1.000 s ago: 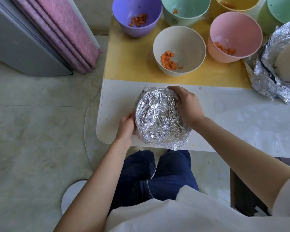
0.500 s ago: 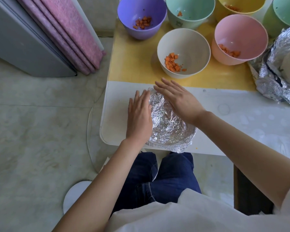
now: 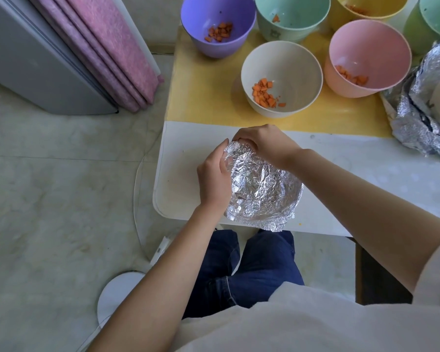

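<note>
Being gripped at its far rim by both hands, the bowl-shaped foil [image 3: 262,191] is sitting at the near edge of the table [image 3: 366,179]. Its far left edge is being pinched by the curled fingers of the left hand [image 3: 214,179], and its far edge is being held under the curled right hand [image 3: 267,146], the two grips nearly touching. Just beyond the grip, carrot bits [image 3: 263,94] are lying in a white bowl [image 3: 297,72]. Well right of the grip, loose foil [image 3: 417,118] is lying crumpled.
</note>
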`<state>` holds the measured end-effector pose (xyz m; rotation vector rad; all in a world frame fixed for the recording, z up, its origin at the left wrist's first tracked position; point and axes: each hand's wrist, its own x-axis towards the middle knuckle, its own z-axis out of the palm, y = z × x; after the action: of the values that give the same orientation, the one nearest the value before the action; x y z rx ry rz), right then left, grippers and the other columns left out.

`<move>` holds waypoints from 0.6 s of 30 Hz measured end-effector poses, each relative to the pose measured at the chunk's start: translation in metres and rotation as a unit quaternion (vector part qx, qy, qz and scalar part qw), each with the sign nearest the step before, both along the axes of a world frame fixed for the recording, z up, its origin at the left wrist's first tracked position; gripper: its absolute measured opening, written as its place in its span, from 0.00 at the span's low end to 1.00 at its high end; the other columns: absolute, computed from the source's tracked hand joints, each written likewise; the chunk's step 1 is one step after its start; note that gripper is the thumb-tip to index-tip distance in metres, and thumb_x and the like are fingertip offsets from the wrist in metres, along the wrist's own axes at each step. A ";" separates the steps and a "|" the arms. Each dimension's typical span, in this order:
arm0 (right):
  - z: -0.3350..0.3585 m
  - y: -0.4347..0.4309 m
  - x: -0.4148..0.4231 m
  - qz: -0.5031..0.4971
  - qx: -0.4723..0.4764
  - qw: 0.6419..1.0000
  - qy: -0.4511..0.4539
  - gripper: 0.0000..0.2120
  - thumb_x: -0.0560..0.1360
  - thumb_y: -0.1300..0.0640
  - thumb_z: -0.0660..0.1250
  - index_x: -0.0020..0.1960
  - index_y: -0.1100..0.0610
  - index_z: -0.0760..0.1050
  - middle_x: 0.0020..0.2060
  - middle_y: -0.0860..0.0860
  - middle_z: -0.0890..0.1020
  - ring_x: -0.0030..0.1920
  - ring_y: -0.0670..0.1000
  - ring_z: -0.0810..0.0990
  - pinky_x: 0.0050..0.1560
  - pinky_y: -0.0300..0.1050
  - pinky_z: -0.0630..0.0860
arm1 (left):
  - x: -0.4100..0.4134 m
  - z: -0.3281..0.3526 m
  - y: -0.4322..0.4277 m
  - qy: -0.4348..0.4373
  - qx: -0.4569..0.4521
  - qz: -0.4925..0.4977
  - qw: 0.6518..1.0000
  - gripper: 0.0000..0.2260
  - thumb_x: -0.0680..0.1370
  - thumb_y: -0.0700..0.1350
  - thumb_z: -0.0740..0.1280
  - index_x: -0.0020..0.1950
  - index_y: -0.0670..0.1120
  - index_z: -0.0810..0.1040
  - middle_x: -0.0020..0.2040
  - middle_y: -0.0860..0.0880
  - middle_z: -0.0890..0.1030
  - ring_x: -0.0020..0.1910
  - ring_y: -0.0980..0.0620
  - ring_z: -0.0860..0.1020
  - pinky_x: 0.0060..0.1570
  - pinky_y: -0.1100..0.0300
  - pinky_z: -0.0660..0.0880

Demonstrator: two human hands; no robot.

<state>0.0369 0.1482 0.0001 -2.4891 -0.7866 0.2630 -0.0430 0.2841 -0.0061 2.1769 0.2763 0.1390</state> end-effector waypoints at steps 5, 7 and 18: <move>0.002 -0.002 -0.010 -0.004 -0.002 1.000 0.013 0.15 0.79 0.61 0.60 0.64 0.61 0.74 0.60 0.57 0.79 0.64 0.57 0.75 0.67 0.47 0.65 | -0.007 0.000 0.000 0.014 -0.017 0.011 1.000 0.17 0.79 0.31 0.56 0.65 0.40 0.73 0.57 0.42 0.80 0.55 0.52 0.78 0.55 0.69 0.72; 0.003 -0.007 -0.023 -0.055 0.009 0.998 -0.004 0.19 0.80 0.60 0.58 0.70 0.62 0.66 0.69 0.58 0.70 0.73 0.56 0.62 0.74 0.47 0.53 | -0.018 0.001 -0.002 0.019 -0.035 0.061 0.997 0.15 0.80 0.32 0.55 0.64 0.39 0.72 0.56 0.41 0.79 0.55 0.47 0.78 0.50 0.69 0.73; 0.004 -0.017 -0.088 -0.319 0.141 0.931 0.110 0.22 0.82 0.56 0.52 0.74 0.60 0.57 0.73 0.54 0.63 0.73 0.52 0.61 0.69 0.35 0.53 | -0.065 0.024 -0.006 0.223 -0.254 0.188 0.922 0.07 0.79 0.36 0.57 0.52 0.44 0.60 0.44 0.51 0.67 0.40 0.54 0.68 0.37 0.66 0.67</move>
<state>-0.0513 0.1316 0.0037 -2.2431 0.0921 0.1703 -0.1085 0.2783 0.0180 1.5931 0.8882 -0.2027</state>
